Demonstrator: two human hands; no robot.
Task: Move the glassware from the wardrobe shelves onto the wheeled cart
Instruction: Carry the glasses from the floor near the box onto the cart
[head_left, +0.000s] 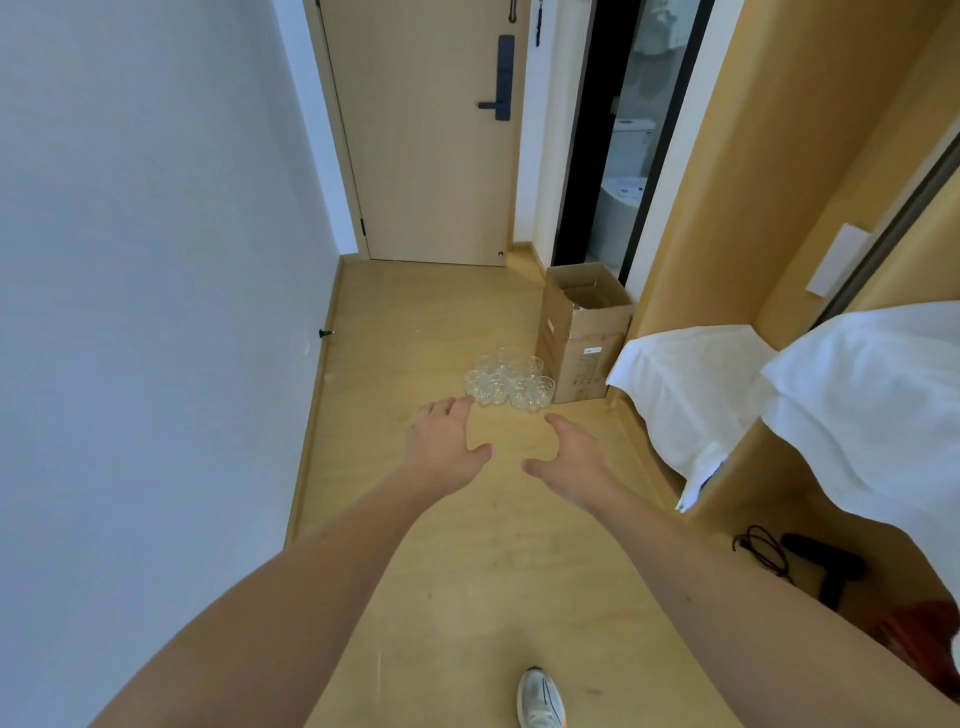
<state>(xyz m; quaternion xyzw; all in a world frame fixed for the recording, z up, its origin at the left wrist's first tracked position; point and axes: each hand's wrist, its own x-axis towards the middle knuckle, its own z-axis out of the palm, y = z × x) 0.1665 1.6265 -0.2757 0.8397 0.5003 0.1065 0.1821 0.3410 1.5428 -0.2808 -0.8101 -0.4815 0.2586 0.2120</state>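
Glassware (508, 383) clustered on floor beside cardboard box (582, 332). Left hand (441, 436) and right hand (571, 449) empty, fingers relaxed, reaching toward it. Cart, wardrobe shelves unseen; progress unclear.

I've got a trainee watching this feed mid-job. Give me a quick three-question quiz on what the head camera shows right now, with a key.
1. True or false: the glasses stand in a cluster on the floor, beside the cardboard box.
2. Which hand holds a glass? A) left hand B) right hand C) neither
3. Fill in: the top flaps of the cardboard box are ____.

Key
1. True. The cluster sits just left of the box, in front of the closed door.
2. C. Both hands reach forward with fingers spread, holding nothing.
3. Open. What lies inside the box is too dim to tell.
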